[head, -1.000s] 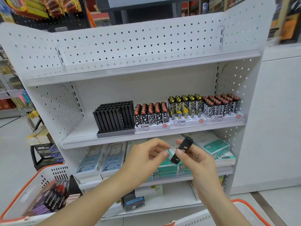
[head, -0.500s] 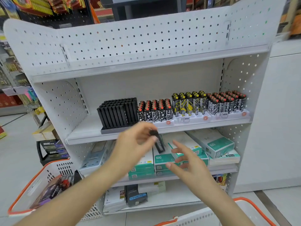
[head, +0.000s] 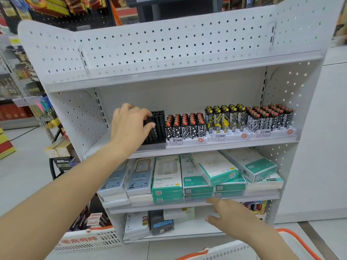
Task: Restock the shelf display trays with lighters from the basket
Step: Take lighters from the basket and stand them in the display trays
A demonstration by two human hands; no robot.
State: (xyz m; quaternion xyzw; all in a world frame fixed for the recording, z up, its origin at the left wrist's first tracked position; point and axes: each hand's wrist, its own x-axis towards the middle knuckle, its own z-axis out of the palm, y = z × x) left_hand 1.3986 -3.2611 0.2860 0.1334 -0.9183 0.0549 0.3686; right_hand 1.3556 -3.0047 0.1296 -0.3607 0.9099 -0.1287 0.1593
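Since the earlier frame, left hand [head: 131, 122] has carried the black lighter [head: 151, 126] up from in front of the second shelf to the black tray [head: 159, 128] at the left end of the upper shelf [head: 225, 145]; right hand [head: 231, 214] has dropped low, toward the lower shelves.

Left hand: thumb and fingers pinched on the lighter's upper part, lighter upright at the tray's front rows. Whether it is seated in a slot yet, cannot tell.
Right hand: fingers straight and spread, holding nothing, a ring on one finger.

Handling, as judged: lighter is small, light, rigid, with a smooth casing likely to slip. Best taken near the top, so the base is free to enter the slot. Neighbours stand tight; a sideways nudge could tip them.

Count: four trays in a row on the upper shelf. One black, partly hidden by the hand; one with red-capped lighters [head: 185, 126]; one with yellow-capped lighters [head: 225, 119]; one more red-capped [head: 270, 117]. Lighters per tray too dense to count. Two orange-rimmed baskets: one lower left [head: 88, 239], one at the bottom right [head: 234, 250].
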